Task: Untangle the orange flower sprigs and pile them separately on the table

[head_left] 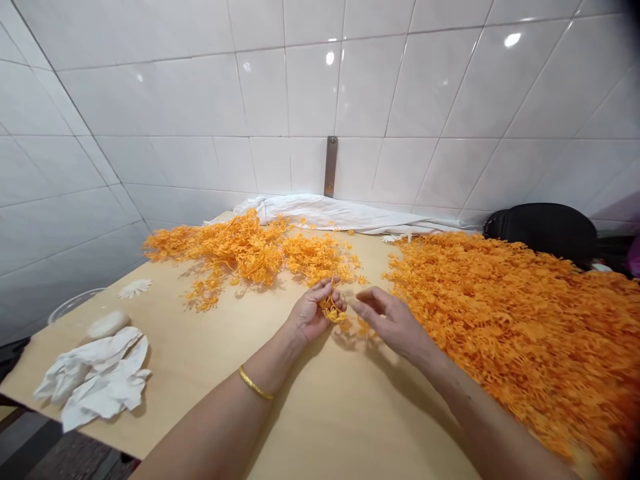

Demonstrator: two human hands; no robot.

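My left hand (313, 312) is closed on a small bunch of orange, stringy flower-like pieces (334, 311), whose thin strands stick out between the fingers. Just to its right, my right hand (393, 320) is curved with thumb and forefinger a little apart; nothing shows between them. Blurred orange bits (367, 328) appear beneath that hand, and I cannot tell whether they touch it. A loose, tangled heap of the same orange pieces (245, 250) lies beyond my left hand. On the right spreads a much larger, denser pile (520, 320).
Crumpled white tissue (103, 383), a whitish rounded object (109, 325) and a white flower-shaped piece (135, 288) lie on the left of the wooden table (300, 427). White cloth (330, 212) runs along the tiled wall. A black case (543, 230) stands behind the large pile.
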